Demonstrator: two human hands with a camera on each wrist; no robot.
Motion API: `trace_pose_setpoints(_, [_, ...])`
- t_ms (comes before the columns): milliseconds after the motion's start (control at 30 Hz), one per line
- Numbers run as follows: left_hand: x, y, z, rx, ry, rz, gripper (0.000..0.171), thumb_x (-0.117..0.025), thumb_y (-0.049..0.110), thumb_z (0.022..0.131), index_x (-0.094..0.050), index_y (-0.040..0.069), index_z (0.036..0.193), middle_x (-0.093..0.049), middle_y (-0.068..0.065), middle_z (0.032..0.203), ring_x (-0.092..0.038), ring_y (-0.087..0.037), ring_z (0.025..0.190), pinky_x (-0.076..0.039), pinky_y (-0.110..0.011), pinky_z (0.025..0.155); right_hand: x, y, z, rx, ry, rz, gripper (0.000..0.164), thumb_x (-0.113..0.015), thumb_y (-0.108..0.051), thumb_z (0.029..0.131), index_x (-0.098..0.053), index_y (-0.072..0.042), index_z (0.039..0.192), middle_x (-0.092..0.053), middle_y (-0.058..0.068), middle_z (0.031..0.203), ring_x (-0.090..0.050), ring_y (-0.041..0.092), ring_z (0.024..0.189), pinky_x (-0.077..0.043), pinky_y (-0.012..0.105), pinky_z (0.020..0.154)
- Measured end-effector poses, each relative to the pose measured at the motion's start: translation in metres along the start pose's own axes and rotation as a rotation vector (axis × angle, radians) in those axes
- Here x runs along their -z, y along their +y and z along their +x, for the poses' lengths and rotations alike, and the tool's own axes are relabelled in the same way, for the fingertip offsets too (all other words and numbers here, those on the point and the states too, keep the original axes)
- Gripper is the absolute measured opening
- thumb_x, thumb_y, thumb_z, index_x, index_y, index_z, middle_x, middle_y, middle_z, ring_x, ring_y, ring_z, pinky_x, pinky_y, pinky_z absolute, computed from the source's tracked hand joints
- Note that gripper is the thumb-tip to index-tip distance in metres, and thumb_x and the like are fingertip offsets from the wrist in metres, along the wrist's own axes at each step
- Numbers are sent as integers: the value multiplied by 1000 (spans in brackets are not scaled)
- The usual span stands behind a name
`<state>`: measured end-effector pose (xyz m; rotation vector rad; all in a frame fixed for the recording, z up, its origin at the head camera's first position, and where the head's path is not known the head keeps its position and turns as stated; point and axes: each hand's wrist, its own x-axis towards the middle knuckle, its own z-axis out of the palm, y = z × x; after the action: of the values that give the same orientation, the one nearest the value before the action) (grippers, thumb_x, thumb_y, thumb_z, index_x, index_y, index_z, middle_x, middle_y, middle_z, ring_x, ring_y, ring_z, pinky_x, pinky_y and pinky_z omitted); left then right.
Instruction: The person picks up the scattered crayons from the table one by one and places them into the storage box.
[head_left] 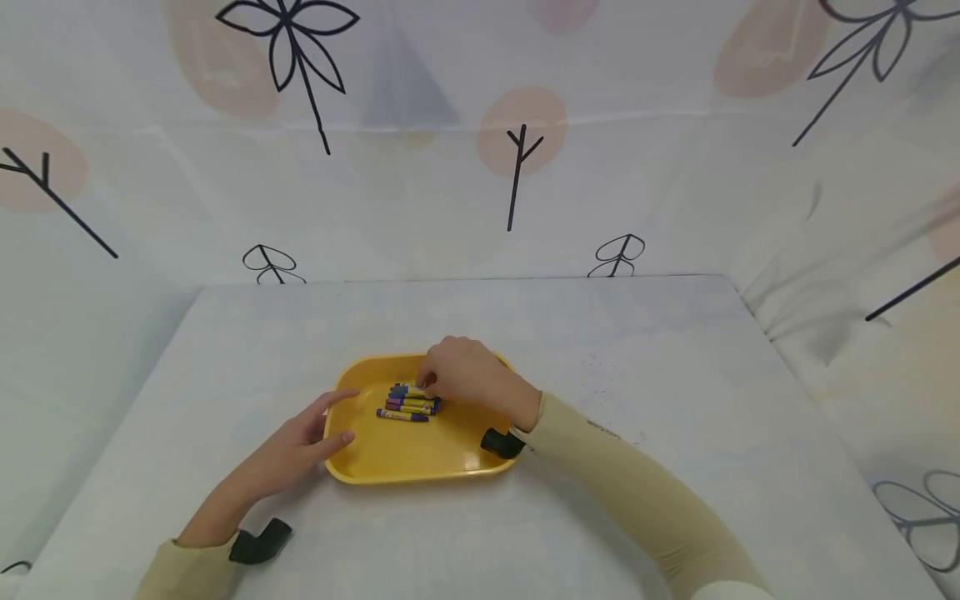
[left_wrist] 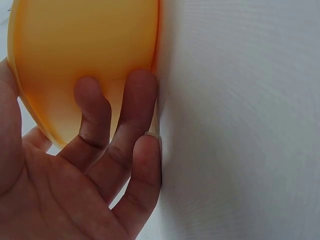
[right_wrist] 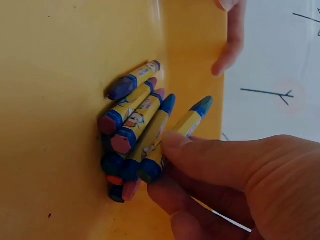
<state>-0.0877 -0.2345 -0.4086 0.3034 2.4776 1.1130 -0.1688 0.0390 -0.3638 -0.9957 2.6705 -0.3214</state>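
A yellow tray lies on the white table, with a small heap of crayons in yellow and blue wrappers inside it. My left hand holds the tray's left end, thumb over the rim; in the left wrist view several fingers bear against its outer wall. Over the heap, my right hand pinches a green-tipped crayon between thumb and fingers. Just beside it lies a blue-tipped crayon. A purple crayon is at the near side of the heap. Lower crayons are partly hidden.
The white tabletop extends around the tray, with faint specks to its right. A patterned white cloth hangs behind and at the sides. Dark wrist-worn pieces sit at both cuffs.
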Motion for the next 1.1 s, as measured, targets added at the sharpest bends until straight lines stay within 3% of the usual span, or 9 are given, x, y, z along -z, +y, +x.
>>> trace_pose_setpoints(200, [0,-1,0,-3,0,0,62,-63,37,98,-35,24,152,-57,-8,103,-54,-21,83,-44,-34,70,-6,-3,3,-22,21,-68,13,-72,-27,93,-79,-23,104,-71,-11,94,-61,6,80,-49,23,69])
trace_pose_setpoints(400, [-1,-1,0,-12,4,-5,60,-63,36,99,-36,23,151,-56,-9,106,-55,-22,84,-45,-33,70,-8,-2,4,-31,32,-53,11,-72,-27,93,-79,-24,101,-71,-11,93,-60,7,81,-49,24,70])
trace_pose_setpoints(833, [2,-1,0,-20,20,44,61,-63,38,98,-37,22,151,-53,-4,82,-51,-20,73,-41,-30,61,6,18,-3,43,11,355,18,-74,-11,91,-78,-15,108,-72,-8,97,-63,5,89,-50,22,80])
trace_pose_setpoints(1000, [2,-3,-2,-45,47,55,57,-62,36,99,-42,20,150,-49,-3,75,-49,-18,68,-40,-28,58,13,31,-18,70,66,433,22,-70,-4,91,-78,-13,111,-73,-7,102,-65,7,93,-51,24,82])
trace_pose_setpoints(1100, [2,-2,-4,-67,81,44,53,-60,33,101,-45,19,149,-54,-2,81,-51,-18,71,-41,-28,60,17,43,-34,62,125,455,21,-68,-4,93,-77,-11,111,-73,-6,104,-66,9,95,-52,26,82])
